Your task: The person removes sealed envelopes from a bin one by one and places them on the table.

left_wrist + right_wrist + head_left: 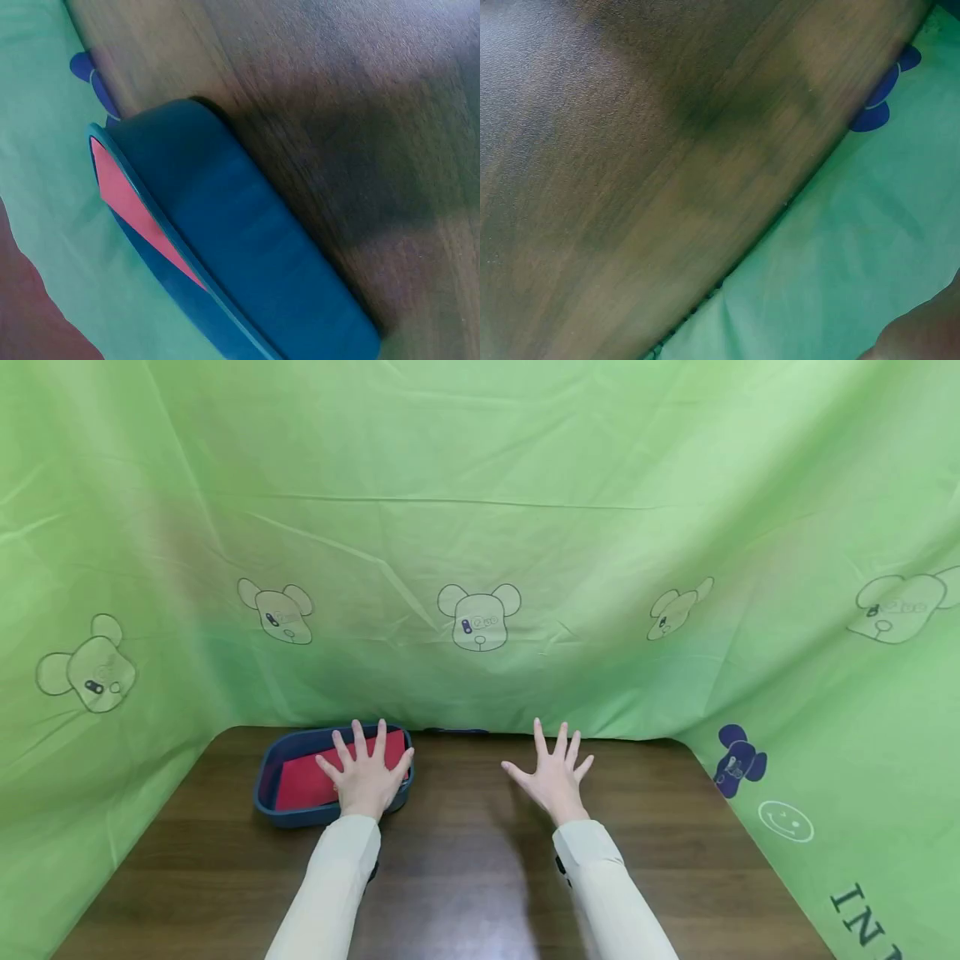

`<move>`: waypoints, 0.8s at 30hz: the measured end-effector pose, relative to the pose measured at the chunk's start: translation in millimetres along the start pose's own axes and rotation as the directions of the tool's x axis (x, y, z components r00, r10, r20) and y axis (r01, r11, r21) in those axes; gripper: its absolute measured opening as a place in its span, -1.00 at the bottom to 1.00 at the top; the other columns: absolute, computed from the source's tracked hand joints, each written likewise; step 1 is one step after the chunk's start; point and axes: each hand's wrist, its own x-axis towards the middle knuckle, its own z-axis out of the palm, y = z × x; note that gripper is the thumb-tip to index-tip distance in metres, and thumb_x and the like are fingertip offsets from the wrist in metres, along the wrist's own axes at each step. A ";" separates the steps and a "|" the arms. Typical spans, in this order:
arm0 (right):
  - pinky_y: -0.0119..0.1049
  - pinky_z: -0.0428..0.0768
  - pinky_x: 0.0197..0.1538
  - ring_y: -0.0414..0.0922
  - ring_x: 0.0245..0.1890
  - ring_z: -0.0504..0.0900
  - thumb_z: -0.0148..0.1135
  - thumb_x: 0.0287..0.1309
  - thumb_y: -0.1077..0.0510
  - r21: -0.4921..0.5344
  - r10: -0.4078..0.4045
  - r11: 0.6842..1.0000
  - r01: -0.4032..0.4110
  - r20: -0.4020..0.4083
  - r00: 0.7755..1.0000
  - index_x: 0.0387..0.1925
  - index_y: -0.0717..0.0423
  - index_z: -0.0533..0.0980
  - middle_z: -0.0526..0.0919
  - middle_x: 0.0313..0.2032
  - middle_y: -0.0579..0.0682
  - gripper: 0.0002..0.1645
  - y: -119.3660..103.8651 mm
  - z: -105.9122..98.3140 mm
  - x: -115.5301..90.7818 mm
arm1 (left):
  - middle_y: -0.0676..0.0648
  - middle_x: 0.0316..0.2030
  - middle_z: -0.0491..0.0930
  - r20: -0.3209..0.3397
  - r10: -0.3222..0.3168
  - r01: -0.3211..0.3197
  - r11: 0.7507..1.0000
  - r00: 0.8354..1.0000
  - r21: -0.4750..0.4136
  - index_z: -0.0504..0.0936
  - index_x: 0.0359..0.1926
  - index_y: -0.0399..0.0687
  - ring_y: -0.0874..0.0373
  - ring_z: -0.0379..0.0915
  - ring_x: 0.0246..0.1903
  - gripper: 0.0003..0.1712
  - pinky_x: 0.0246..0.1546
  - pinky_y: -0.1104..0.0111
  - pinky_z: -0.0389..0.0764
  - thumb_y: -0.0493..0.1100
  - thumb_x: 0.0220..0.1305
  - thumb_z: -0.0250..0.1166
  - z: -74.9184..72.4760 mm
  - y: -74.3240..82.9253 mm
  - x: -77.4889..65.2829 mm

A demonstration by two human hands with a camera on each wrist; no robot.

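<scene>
My left hand point(367, 781) is held out with fingers spread, overlapping the right part of a blue bin point(267, 777) in the head view. Inside the bin lie flat red pieces point(303, 783) that look like paper or card; the hand hides part of them. In the left wrist view the bin's side wall point(225, 202) and a strip of red point(135, 202) show beyond its rim. My right hand point(557, 781) is also spread wide, over the right half of the wooden table point(465, 860), and holds nothing.
A green cloth point(480, 527) printed with bear heads hangs behind the table and down both sides. The table's far edge meets it just behind the bin. A dark blue print point(738, 762) marks the cloth at the right.
</scene>
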 end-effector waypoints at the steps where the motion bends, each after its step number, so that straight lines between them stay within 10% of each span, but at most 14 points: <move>1: 0.43 -0.35 0.30 0.30 0.45 -0.46 0.10 -0.01 -0.48 -0.006 -0.015 1.000 0.015 -0.013 1.000 0.48 -0.19 -0.15 -0.31 0.46 0.33 0.16 0.6 1.2 0.5 | -0.30 0.48 -0.32 -0.002 -0.004 0.004 1.000 1.000 0.002 -0.15 0.49 0.11 -0.42 -0.51 0.42 -0.07 0.24 -0.39 -0.43 0.31 0.24 -0.01 -0.9 -1.3 0.0; 14: 0.25 0.14 0.31 0.38 0.33 0.11 0.15 0.11 -0.30 0.029 -0.140 0.989 0.147 -0.171 0.975 0.43 -0.03 0.07 0.10 0.33 0.44 -0.04 18.6 16.7 -14.6 | -0.53 0.18 0.27 -0.100 -0.006 0.006 1.000 0.995 0.004 0.07 0.39 -0.32 -0.44 0.15 0.23 -0.22 0.21 -0.22 0.18 0.13 0.37 -0.06 -8.4 -28.0 0.9; 24: 0.13 0.46 0.06 0.30 0.09 0.44 0.26 0.11 0.05 -0.052 -0.188 0.981 0.186 -0.052 0.981 0.32 0.16 0.22 0.35 0.16 0.38 -0.22 31.8 37.8 -28.4 | -0.63 0.21 0.07 -0.324 -0.225 0.188 0.972 0.919 -0.140 -0.13 0.42 -0.30 -0.55 0.04 0.21 -0.14 0.12 -0.27 0.21 -0.09 0.27 0.10 -13.4 -85.9 -12.9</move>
